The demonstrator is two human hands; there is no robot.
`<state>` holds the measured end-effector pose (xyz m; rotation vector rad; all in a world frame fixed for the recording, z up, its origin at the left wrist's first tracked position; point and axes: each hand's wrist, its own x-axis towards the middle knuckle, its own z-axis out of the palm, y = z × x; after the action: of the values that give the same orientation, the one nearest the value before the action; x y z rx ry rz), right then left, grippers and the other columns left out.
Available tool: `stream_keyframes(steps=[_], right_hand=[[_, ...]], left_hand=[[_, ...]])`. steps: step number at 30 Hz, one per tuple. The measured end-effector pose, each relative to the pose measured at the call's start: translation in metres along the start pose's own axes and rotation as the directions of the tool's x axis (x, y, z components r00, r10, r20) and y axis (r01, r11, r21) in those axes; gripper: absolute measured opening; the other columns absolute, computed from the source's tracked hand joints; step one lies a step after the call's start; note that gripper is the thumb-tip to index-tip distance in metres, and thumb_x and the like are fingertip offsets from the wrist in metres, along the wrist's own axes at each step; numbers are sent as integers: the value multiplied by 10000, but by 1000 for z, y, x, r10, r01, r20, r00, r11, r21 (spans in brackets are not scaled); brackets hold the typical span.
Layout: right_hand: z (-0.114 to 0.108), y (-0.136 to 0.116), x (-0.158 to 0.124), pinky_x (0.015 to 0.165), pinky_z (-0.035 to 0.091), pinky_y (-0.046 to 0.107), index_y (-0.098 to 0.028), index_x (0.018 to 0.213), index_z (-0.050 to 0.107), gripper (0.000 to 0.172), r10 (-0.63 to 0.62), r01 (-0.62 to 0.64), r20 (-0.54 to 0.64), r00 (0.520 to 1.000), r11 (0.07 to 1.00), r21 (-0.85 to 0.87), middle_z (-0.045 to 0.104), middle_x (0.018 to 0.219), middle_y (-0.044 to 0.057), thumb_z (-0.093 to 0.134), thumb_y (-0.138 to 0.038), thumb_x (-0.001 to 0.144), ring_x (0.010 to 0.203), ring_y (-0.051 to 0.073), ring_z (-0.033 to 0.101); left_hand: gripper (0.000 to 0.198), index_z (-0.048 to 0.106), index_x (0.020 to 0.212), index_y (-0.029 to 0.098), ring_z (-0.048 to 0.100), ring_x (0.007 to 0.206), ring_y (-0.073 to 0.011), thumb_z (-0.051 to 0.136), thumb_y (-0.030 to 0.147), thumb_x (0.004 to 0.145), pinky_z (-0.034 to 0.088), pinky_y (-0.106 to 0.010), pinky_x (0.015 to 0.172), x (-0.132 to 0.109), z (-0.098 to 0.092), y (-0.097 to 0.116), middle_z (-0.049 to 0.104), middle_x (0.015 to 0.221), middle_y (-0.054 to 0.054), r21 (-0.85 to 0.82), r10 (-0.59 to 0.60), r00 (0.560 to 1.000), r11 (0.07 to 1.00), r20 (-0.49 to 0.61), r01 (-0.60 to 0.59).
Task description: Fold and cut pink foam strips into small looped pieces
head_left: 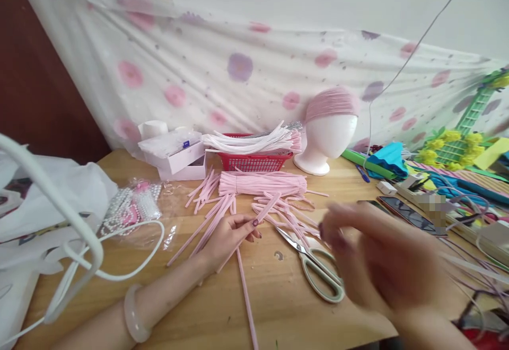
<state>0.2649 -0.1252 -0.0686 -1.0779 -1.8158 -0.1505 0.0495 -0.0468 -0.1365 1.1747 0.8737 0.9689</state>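
Pinched between the thumb and fingers of my left hand point(233, 236) is a short pink pipe cleaner point(268, 207). A long pink pipe cleaner point(247, 302) runs below that hand toward the table's front edge. My right hand point(382, 260) is raised at the right and smeared by motion, so its grip does not show. Beneath and left of it lie scissors point(322, 276) with pale green handles, blades slightly apart. Behind both hands rests a tied bundle of pink pipe cleaners point(262, 184), with loose pink pieces point(209, 228) scattered around it.
A red basket point(254, 164) of white and pink pipe cleaners stands behind the bundle. Beside it are white boxes point(175, 159) and a foam head point(328, 138). Bagged beads point(133, 207) and a white cable point(147, 254) lie left; a phone point(411, 215) and power strip point(429, 207) lie right.
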Motion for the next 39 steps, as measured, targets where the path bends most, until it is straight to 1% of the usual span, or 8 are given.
stream_keyframes(steps=[3, 6, 9, 13, 17, 30, 36, 39], right_hand=[[53, 22, 27, 541, 446, 280, -260, 1204, 482, 320, 142, -137, -25, 990, 978, 155, 496, 714, -20, 561, -317, 899, 604, 149, 507], [84, 42, 24, 468, 380, 217, -197, 1188, 429, 417, 406, -509, 311, 860, 735, 447, 465, 698, -54, 561, -456, 890, 525, 95, 442], [95, 48, 10, 437, 359, 200, -170, 979, 536, 422, 337, -675, 600, 726, 519, 525, 507, 671, -52, 629, -546, 812, 473, 65, 425], [96, 47, 3, 463, 392, 203, -146, 731, 575, 414, 242, -681, 658, 714, 459, 571, 564, 626, -19, 699, -540, 753, 489, 69, 485], [93, 50, 5, 476, 420, 213, -139, 696, 593, 421, 232, -695, 670, 705, 413, 588, 584, 609, -9, 740, -533, 714, 512, 85, 523], [86, 59, 6, 583, 450, 248, -145, 738, 656, 320, 132, -609, 629, 766, 458, 647, 620, 663, 4, 751, -451, 753, 612, 111, 564], [85, 54, 7, 565, 462, 245, -140, 749, 634, 346, 174, -656, 663, 728, 457, 601, 625, 655, 1, 748, -467, 741, 581, 103, 560], [86, 49, 6, 469, 459, 217, -153, 860, 577, 402, 188, -728, 730, 657, 409, 550, 595, 650, -29, 751, -489, 723, 513, 90, 543]], left_hand=[[277, 726, 728, 171, 562, 652, -156, 768, 437, 663, 427, -282, 656, -3, -1, 5, 674, 669, -37, 32, 14, 1000, 999, 1, -14], [261, 723, 718, 156, 536, 643, -134, 769, 409, 672, 418, -261, 642, -5, -1, 7, 677, 677, -30, 34, 5, 1000, 999, 13, -6], [258, 727, 755, 145, 496, 614, -116, 768, 387, 678, 402, -248, 609, -7, 2, 6, 670, 684, -25, 34, -8, 998, 999, 55, 6], [267, 697, 796, 138, 418, 516, -68, 741, 391, 720, 326, -195, 480, -8, 1, 4, 590, 643, 4, -107, -186, 969, 973, 164, 204], [231, 652, 806, 121, 224, 403, -10, 689, 348, 776, 128, -161, 385, -8, -5, 4, 483, 591, 45, -210, -394, 843, 848, 366, 487], [190, 609, 770, 104, 199, 424, -8, 701, 270, 766, 119, -149, 391, -10, -7, 6, 442, 601, 48, -237, -368, 847, 847, 384, 476], [146, 616, 778, 105, 223, 421, -3, 708, 212, 740, 115, -158, 395, -9, -7, 4, 461, 611, 42, -242, -319, 874, 875, 366, 420], [155, 624, 802, 106, 235, 416, -3, 702, 228, 746, 121, -162, 398, -9, -7, 3, 448, 595, 51, -262, -284, 904, 890, 319, 372]])
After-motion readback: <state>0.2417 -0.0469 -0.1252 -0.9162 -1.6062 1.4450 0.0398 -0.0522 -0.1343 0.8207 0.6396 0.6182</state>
